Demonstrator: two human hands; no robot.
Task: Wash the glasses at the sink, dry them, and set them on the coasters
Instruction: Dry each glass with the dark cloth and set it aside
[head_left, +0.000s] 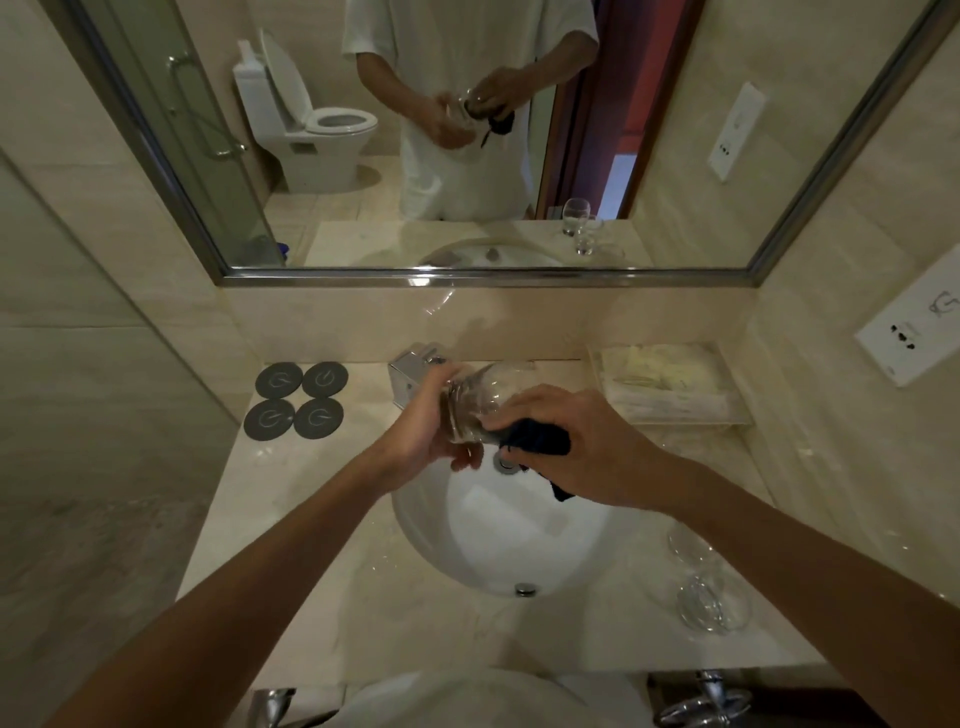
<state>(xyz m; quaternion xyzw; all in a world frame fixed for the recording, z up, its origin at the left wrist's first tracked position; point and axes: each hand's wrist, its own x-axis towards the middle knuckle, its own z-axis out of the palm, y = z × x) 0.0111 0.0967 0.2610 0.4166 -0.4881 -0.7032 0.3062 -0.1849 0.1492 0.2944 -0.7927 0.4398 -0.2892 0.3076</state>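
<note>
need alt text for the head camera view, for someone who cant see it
Over a white sink, the left hand holds a clear glass on its side while the right hand works a dark cloth into its mouth. Four dark coasters lie bare on the counter's left; more glasses wait at right.
</note>
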